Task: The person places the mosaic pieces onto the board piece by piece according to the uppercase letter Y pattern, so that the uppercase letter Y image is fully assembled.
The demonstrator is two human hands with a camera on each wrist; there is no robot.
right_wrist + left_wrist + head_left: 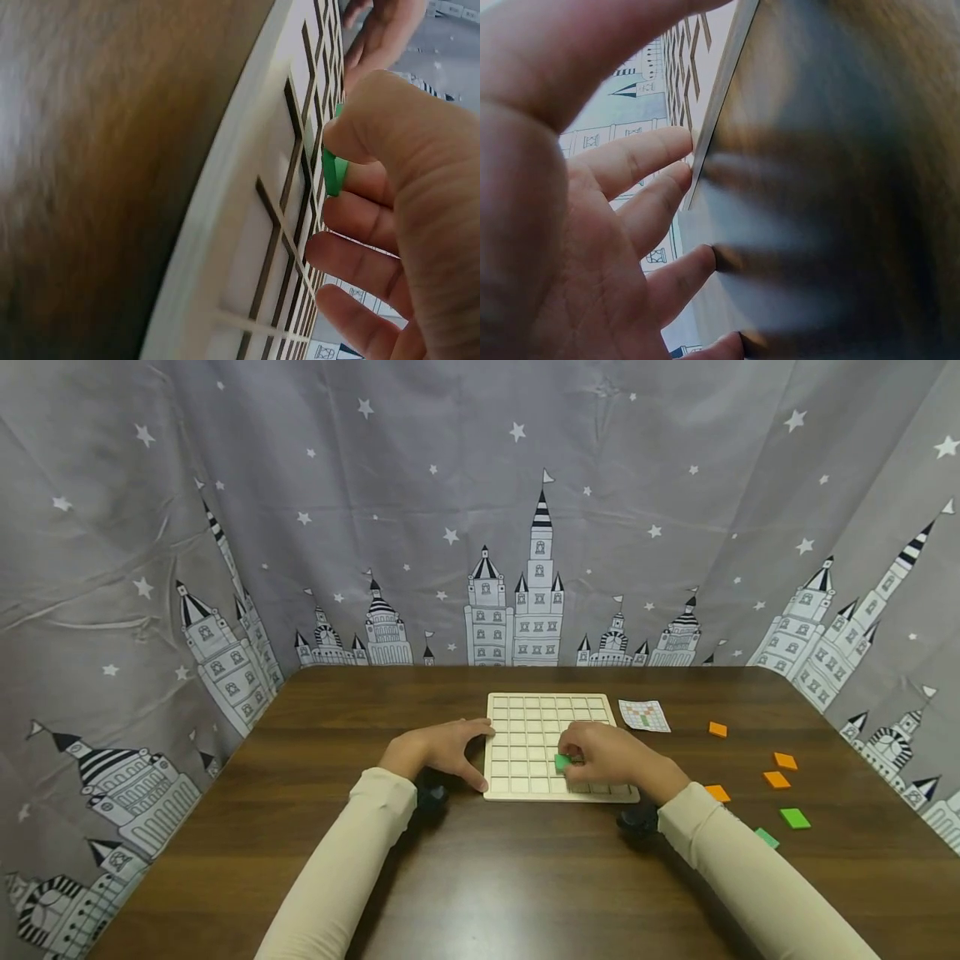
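Observation:
A pale wooden grid board [517, 727] with square recesses lies flat on the table. My right hand [603, 753] is over its lower right part, pinching a green square tile [562, 763] between thumb and fingers. In the right wrist view, the green tile [335, 171] is tilted close over the grid, with the other fingers [352, 262] spread beside it. At the board's left edge, my left hand [447, 747] rests with thumb and fingers apart. The left wrist view shows two fingertips [679, 176] touching the board's edge and the others down on the table.
A small printed card [644, 716] with a coloured grid pattern lies right of the board. Several orange tiles [785, 762] are scattered farther right, with a bright green tile [795, 818] and another green tile [767, 838] near the right sleeve. A grey castle-print curtain [420, 485] hangs behind the table.

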